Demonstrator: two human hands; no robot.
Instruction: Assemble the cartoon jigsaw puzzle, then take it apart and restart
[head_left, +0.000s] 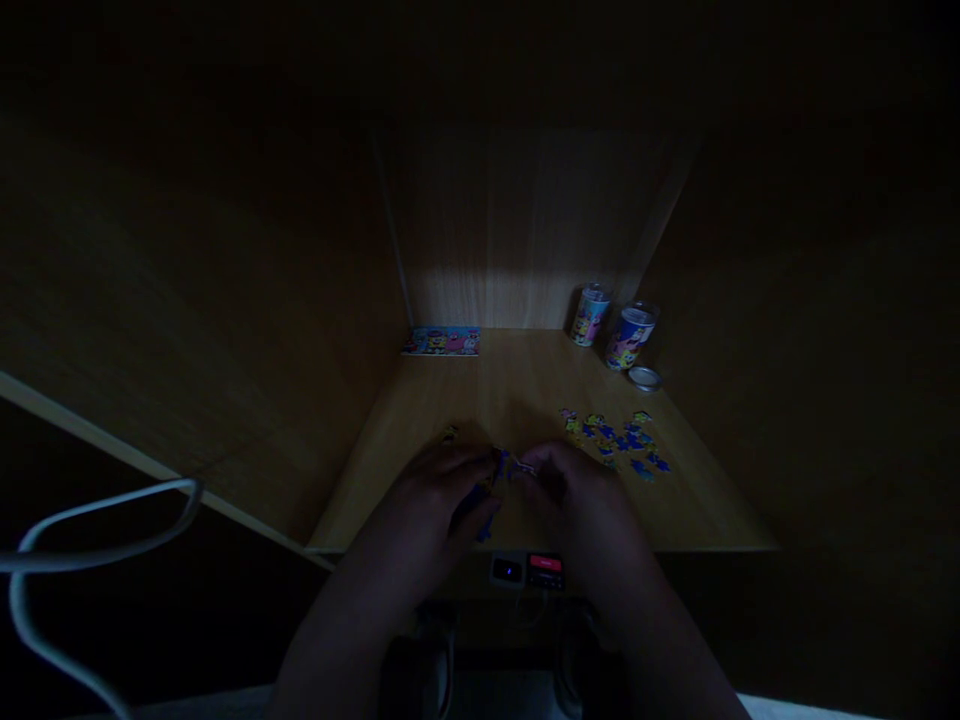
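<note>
My left hand (442,490) is closed on a cluster of blue jigsaw pieces (474,500) near the front of the wooden surface. Pinched between the fingertips of my right hand (574,490) is a single jigsaw piece (525,466), close beside that cluster. Whether the two touch is too dark to tell. One yellowish piece (450,434) lies just beyond my left hand. To the right, several loose jigsaw pieces (619,440) in blue, yellow and pink are scattered on the wood.
Two cartoon-printed cans (589,317) stand at the back right, with a round metal lid (644,378) before them. A colourful picture strip (442,341) lies at the back left. Wooden panels (300,280) enclose the sides. Small devices (545,571) sit below the front edge; a white cable (105,515) loops at left.
</note>
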